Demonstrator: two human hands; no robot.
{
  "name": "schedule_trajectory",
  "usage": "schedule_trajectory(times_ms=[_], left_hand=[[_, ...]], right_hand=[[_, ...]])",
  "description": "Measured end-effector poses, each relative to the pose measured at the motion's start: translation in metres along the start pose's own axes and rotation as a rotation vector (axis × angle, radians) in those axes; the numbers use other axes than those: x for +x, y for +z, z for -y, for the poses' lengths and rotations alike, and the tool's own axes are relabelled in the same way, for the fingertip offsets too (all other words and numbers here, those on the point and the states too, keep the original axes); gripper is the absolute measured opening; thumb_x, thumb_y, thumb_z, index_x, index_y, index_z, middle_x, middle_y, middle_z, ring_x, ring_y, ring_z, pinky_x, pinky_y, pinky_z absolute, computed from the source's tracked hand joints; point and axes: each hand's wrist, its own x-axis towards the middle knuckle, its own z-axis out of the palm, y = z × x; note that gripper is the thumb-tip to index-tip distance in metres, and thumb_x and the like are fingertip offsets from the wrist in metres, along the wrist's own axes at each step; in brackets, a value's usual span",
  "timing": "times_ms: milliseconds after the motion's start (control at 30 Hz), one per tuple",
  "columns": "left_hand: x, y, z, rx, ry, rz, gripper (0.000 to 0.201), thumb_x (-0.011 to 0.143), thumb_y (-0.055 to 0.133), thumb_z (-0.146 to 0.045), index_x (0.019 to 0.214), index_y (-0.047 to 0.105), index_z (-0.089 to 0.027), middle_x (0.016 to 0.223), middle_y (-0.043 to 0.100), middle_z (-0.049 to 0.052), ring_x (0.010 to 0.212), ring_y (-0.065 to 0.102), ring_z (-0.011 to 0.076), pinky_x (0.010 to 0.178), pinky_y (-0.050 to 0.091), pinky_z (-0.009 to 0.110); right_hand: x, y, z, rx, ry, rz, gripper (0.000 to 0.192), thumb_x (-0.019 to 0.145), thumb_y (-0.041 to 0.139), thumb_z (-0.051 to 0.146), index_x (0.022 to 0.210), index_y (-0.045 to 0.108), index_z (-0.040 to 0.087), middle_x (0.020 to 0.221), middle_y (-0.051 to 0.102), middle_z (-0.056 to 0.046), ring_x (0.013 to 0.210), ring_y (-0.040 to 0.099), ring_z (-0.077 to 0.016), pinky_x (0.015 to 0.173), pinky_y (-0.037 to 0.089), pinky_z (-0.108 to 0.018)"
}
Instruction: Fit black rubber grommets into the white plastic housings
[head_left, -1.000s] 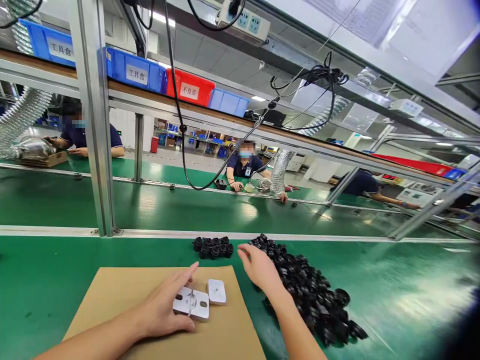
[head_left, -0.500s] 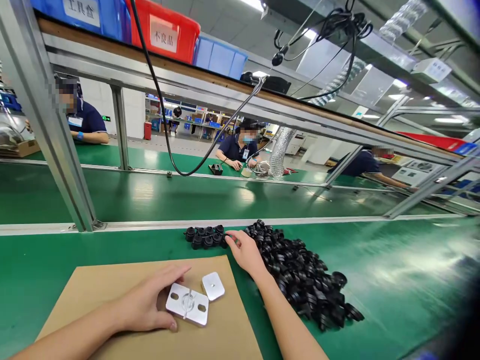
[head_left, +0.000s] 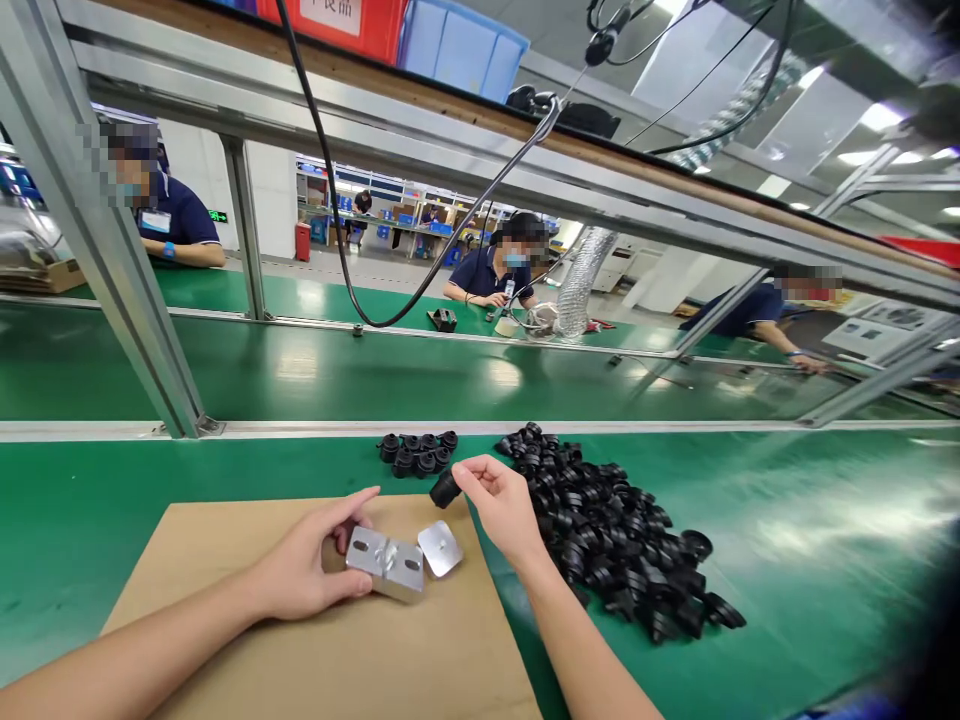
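In the head view, my left hand [head_left: 319, 560] is curled around the left end of a silver metal block [head_left: 386, 566], thumb on its near side. The block has two oval slots and a round recess in the middle, and its near edge is tipped into view. Between thumb and fingers, my right hand [head_left: 499, 500] pinches a small black cylindrical part [head_left: 445, 489] above the far right corner of the cardboard. A square silver plate [head_left: 440, 549] with a small centre mark lies against the block's right end.
A brown cardboard sheet [head_left: 262, 640] covers part of the green table [head_left: 60, 520]. Small black parts [head_left: 420, 455] stand in rows behind it. To the right spreads a large heap of black parts [head_left: 615, 540]. A metal frame post [head_left: 142, 260] rises at left; co-workers sit beyond.
My right hand has lifted one black part from the end of the rows and brought it nearer. The metal block has tilted in my left hand. The camera view has shifted.
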Motion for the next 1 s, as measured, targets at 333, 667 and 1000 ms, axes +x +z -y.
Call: schedule_trajectory(times_ms=[333, 667, 1000], left_hand=[[0.002, -0.003, 0.000, -0.006, 0.007, 0.001, 0.084, 0.083, 0.076, -0.022, 0.160, 0.042, -0.027, 0.122, 0.065, 0.007, 0.093, 0.060, 0.0193, 0.089, 0.053, 0.038], [0.003, -0.002, -0.002, -0.039, -0.014, -0.013, 0.078, 0.087, 0.076, -0.027, 0.159, 0.045, -0.026, 0.125, 0.065, 0.009, 0.091, 0.062, 0.0184, 0.087, 0.054, 0.038], [0.005, -0.003, -0.002, -0.043, -0.046, -0.036, 0.075, 0.090, 0.073, -0.028, 0.159, 0.044, -0.025, 0.124, 0.065, 0.009, 0.090, 0.061, 0.0185, 0.082, 0.053, 0.036]], right_hand=[[-0.038, 0.053, 0.013, -0.037, -0.176, 0.226, 0.029, 0.099, 0.065, 0.049, 0.096, 0.071, 0.020, 0.081, 0.065, -0.003, 0.067, 0.058, -0.0149, 0.059, 0.048, -0.027], [-0.039, 0.052, 0.005, -0.045, -0.123, 0.295, 0.028, 0.100, 0.064, 0.048, 0.096, 0.069, 0.021, 0.083, 0.065, -0.002, 0.066, 0.056, -0.0145, 0.059, 0.045, -0.027], [-0.034, 0.044, 0.013, -0.186, -0.208, 0.326, 0.023, 0.099, 0.065, 0.038, 0.115, 0.071, 0.021, 0.090, 0.065, -0.003, 0.066, 0.055, -0.0140, 0.060, 0.047, -0.028]])
